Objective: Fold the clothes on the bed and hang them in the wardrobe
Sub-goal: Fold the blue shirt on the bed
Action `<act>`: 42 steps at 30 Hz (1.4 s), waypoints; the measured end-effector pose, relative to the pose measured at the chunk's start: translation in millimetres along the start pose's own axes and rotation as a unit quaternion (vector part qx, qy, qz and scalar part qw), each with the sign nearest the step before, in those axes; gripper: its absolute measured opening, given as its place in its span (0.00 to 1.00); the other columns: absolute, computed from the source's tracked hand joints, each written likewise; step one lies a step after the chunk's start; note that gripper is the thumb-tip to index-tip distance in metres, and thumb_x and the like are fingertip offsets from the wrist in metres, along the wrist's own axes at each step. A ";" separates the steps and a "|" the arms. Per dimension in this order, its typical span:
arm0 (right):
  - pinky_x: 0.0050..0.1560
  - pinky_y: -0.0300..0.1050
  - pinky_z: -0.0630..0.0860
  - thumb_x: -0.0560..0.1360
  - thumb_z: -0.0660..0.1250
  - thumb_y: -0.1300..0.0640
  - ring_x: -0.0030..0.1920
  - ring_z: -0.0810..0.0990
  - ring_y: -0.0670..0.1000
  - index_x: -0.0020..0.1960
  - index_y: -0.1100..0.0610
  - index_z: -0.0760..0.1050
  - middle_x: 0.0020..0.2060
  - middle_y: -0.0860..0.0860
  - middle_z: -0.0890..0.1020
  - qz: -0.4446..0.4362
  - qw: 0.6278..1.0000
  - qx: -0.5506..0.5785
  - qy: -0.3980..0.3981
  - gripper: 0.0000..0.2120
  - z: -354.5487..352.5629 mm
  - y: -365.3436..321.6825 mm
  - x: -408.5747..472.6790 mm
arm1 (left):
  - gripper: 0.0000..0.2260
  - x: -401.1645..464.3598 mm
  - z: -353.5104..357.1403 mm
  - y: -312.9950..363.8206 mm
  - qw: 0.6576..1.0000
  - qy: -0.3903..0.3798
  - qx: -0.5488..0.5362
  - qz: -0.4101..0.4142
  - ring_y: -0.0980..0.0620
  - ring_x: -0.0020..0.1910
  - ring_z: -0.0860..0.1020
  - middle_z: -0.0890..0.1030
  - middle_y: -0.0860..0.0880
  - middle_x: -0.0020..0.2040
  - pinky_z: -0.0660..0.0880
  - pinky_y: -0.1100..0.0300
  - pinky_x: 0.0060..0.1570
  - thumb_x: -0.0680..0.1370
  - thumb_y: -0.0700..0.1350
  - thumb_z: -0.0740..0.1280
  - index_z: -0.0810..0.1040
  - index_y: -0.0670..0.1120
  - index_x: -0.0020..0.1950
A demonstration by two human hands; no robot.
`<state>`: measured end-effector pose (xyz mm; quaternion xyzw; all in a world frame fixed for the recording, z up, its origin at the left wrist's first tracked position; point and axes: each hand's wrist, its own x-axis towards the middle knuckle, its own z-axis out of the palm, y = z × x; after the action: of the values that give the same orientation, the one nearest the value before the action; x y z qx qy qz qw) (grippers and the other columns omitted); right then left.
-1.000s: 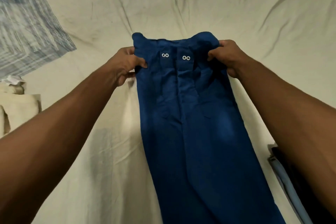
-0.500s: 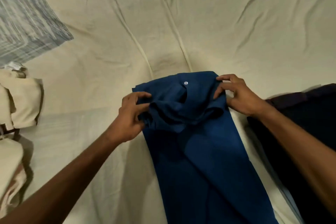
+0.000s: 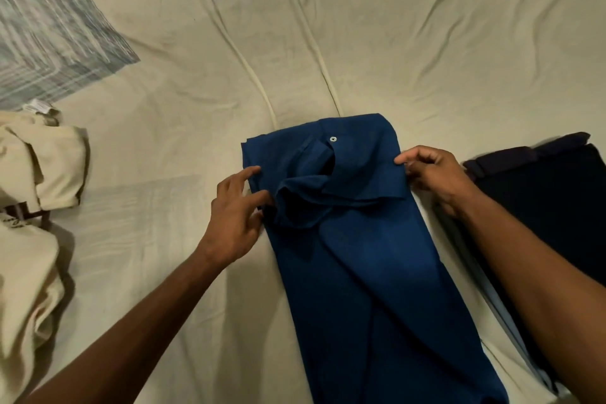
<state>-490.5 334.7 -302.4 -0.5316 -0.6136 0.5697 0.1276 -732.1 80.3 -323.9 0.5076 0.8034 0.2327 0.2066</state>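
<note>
Two hands work at the top of blue trousers [image 3: 367, 256] that lie lengthwise on a cream sheet [image 3: 328, 26], waistband away from the person, legs running toward the lower edge of the view. The waistband is folded over toward the person, with one pale button [image 3: 333, 139] showing near its top edge. The left hand [image 3: 234, 223] rests at the left edge of the waistband, fingers loosely spread and nearly straight, fingertips touching the cloth. The right hand [image 3: 433, 174] pinches the right edge of the waistband between thumb and forefinger, other fingers curled. Beige clothes [image 3: 36, 207] lie heaped at far left. A dark garment [image 3: 541, 200] lies just right of the trousers. A blue-grey patterned cloth [image 3: 49, 26] covers the upper left corner.
</note>
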 end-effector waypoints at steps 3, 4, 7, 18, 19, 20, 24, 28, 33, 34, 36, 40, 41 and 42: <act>0.36 0.41 0.73 0.80 0.61 0.60 0.40 0.76 0.51 0.49 0.54 0.79 0.45 0.52 0.81 0.033 0.999 0.010 0.039 0.08 4.2 -2.5 -1.2 | 0.19 -4.1 5.1 3.3 0.999 0.025 0.026 0.002 0.42 0.70 0.66 0.64 0.45 0.75 0.70 0.46 0.65 0.75 0.36 0.71 0.77 0.50 0.64; 0.36 0.42 0.73 0.80 0.63 0.56 0.41 0.75 0.51 0.51 0.53 0.77 0.46 0.52 0.80 0.044 0.998 0.023 0.041 0.04 7.5 -3.1 -2.5 | 0.20 -4.5 7.1 7.0 0.999 0.041 -0.014 -0.016 0.46 0.66 0.70 0.66 0.46 0.72 0.72 0.53 0.63 0.76 0.34 0.69 0.75 0.49 0.64; 0.38 0.44 0.74 0.79 0.67 0.47 0.42 0.76 0.49 0.56 0.53 0.71 0.47 0.50 0.79 0.090 0.995 0.037 0.016 0.12 17.9 -7.2 -6.5 | 0.14 -1.9 7.6 25.0 0.943 0.075 -0.256 -0.200 0.53 0.52 0.77 0.73 0.48 0.60 0.76 0.66 0.46 0.79 0.36 0.63 0.70 0.49 0.62; 0.38 0.43 0.79 0.76 0.71 0.60 0.47 0.82 0.53 0.61 0.60 0.76 0.51 0.56 0.83 0.135 0.991 0.012 -0.006 0.15 35.1 -31.8 1.1 | 0.20 25.5 9.1 54.5 0.761 0.015 -0.491 -0.424 0.48 0.46 0.81 0.79 0.42 0.57 0.82 0.56 0.35 0.79 0.45 0.71 0.69 0.41 0.66; 0.40 0.44 0.80 0.76 0.69 0.62 0.48 0.83 0.54 0.62 0.60 0.76 0.53 0.57 0.83 0.136 0.990 0.032 -0.010 0.15 35.9 -31.0 2.0 | 0.18 27.0 9.5 55.6 0.749 0.001 -0.503 -0.430 0.47 0.48 0.81 0.80 0.43 0.56 0.82 0.54 0.38 0.79 0.43 0.70 0.70 0.41 0.66; 0.39 0.45 0.80 0.77 0.67 0.63 0.47 0.83 0.55 0.62 0.59 0.76 0.52 0.58 0.84 0.143 0.988 0.054 -0.019 0.14 35.9 -32.1 0.9 | 0.16 27.9 9.4 56.9 0.737 -0.012 -0.517 -0.435 0.46 0.48 0.82 0.81 0.43 0.55 0.82 0.52 0.40 0.79 0.40 0.70 0.72 0.41 0.65; 0.33 0.43 0.82 0.77 0.65 0.64 0.37 0.85 0.51 0.53 0.60 0.78 0.40 0.54 0.86 0.199 0.961 0.178 -0.065 0.07 16.7 -42.3 -9.0 | 0.07 18.6 0.6 59.9 0.684 -0.029 -0.623 -0.380 0.50 0.40 0.83 0.82 0.44 0.48 0.83 0.53 0.37 0.80 0.34 0.64 0.76 0.43 0.55; 0.31 0.41 0.81 0.77 0.63 0.63 0.32 0.83 0.49 0.46 0.59 0.77 0.33 0.53 0.84 0.216 0.957 0.174 -0.087 0.04 -6.5 -31.4 -19.7 | 0.08 -11.7 4.1 56.1 0.668 -0.048 -0.639 -0.378 0.50 0.36 0.83 0.84 0.44 0.41 0.83 0.55 0.35 0.80 0.33 0.62 0.80 0.42 0.49; 0.34 0.50 0.83 0.76 0.68 0.62 0.43 0.85 0.56 0.59 0.61 0.78 0.47 0.58 0.85 0.246 0.964 0.000 -0.097 0.11 -3.2 9.0 -33.0 | 0.11 -29.3 33.6 50.7 0.761 -0.034 -0.474 -0.442 0.45 0.49 0.81 0.84 0.44 0.52 0.78 0.48 0.49 0.73 0.33 0.68 0.77 0.45 0.51; 0.37 0.51 0.84 0.76 0.70 0.61 0.46 0.85 0.56 0.59 0.59 0.78 0.50 0.57 0.86 0.240 0.966 0.015 -0.095 0.12 -2.9 12.1 -34.0 | 0.12 -28.3 33.1 52.5 0.763 -0.028 -0.483 -0.428 0.47 0.50 0.82 0.84 0.46 0.53 0.79 0.52 0.47 0.74 0.36 0.71 0.77 0.47 0.54; 0.43 0.53 0.84 0.75 0.73 0.59 0.50 0.85 0.56 0.59 0.56 0.79 0.51 0.56 0.86 0.226 0.968 0.055 -0.097 0.14 -1.1 15.8 -36.1 | 0.18 -25.3 33.3 57.4 0.773 -0.012 -0.488 -0.405 0.48 0.52 0.82 0.83 0.49 0.55 0.80 0.54 0.45 0.74 0.41 0.75 0.75 0.48 0.61; 0.50 0.60 0.82 0.75 0.72 0.63 0.53 0.85 0.59 0.64 0.59 0.77 0.54 0.58 0.85 0.218 0.961 0.139 -0.099 0.17 3.9 24.6 -52.3 | 0.22 -37.0 42.0 64.7 0.766 -0.001 -0.500 -0.404 0.48 0.51 0.83 0.83 0.48 0.57 0.81 0.57 0.43 0.73 0.38 0.75 0.74 0.46 0.65; 0.48 0.60 0.83 0.75 0.71 0.64 0.52 0.85 0.59 0.64 0.60 0.77 0.53 0.58 0.85 0.221 0.955 0.169 -0.100 0.17 4.8 26.4 -56.5 | 0.20 -39.3 43.1 65.3 0.752 -0.002 -0.519 -0.407 0.48 0.49 0.84 0.84 0.48 0.55 0.82 0.57 0.43 0.74 0.37 0.75 0.76 0.45 0.64; 0.45 0.59 0.84 0.76 0.70 0.65 0.50 0.86 0.58 0.65 0.60 0.77 0.53 0.59 0.85 0.224 0.949 0.200 -0.098 0.17 6.0 28.3 -60.3 | 0.18 -41.0 44.4 65.2 0.741 -0.003 -0.532 -0.410 0.49 0.48 0.85 0.85 0.47 0.54 0.82 0.57 0.44 0.74 0.36 0.74 0.77 0.44 0.63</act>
<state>-456.4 277.1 -300.9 -0.5607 -0.3618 0.7438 0.0390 -643.6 74.8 -317.7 -0.0627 0.6791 0.5137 0.5205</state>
